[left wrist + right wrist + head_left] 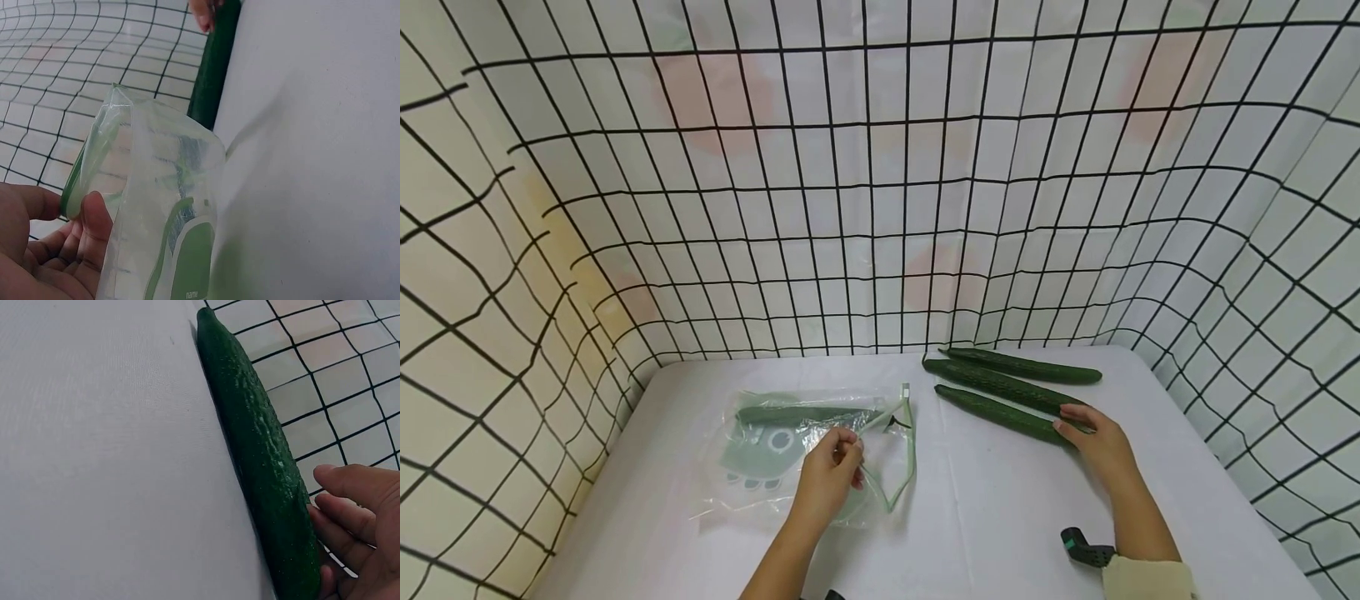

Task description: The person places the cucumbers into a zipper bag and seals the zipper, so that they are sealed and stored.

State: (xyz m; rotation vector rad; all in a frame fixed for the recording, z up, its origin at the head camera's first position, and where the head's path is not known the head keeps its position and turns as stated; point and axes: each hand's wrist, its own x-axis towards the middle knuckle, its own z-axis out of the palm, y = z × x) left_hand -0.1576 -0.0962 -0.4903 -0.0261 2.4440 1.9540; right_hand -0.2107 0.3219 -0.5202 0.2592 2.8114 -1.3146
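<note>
A clear plastic zip bag with a green print [748, 458] lies on the left of the table, one cucumber [805, 415] inside it. Its green-edged mouth [912, 454] gapes towards the right. My left hand [831, 471] pinches the near edge of that mouth between thumb and finger, as the left wrist view also shows. Three cucumbers lie side by side on the right: a back one [1030, 367], a middle one [1000, 383] and a front one [992, 410]. At the right end of the front cucumber, my right hand [1101, 442] touches it with loose fingers; its thumb stands apart.
White cloth covers the table [985, 517]. Behind it and along both sides rises a black wire grid [880, 208] in front of pale fabric. A dark wrist-worn device [1084, 550] sits by the right forearm.
</note>
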